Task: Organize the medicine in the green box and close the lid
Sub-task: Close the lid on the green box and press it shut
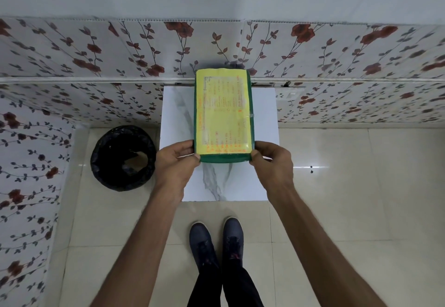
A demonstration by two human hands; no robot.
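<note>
Nearest, two dark lace-up shoes (216, 241) stand on glossy cream floor tiles (337, 210). Beyond them, the left hand (174, 162) and right hand (272, 162) each pinch a near corner of the flat rectangular green box (224, 157), its lid down and covered by a yellow sheet with orange print. The box lies on a white marble-veined square table (216, 181). Left sits a round bin lined with crinkled black plastic (122, 157); farthest, floral wall tiles (96, 49).

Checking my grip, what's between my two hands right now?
In the head view, the green box, lid closed, sits between your left hand and right hand, both gripping its near corners.
</note>
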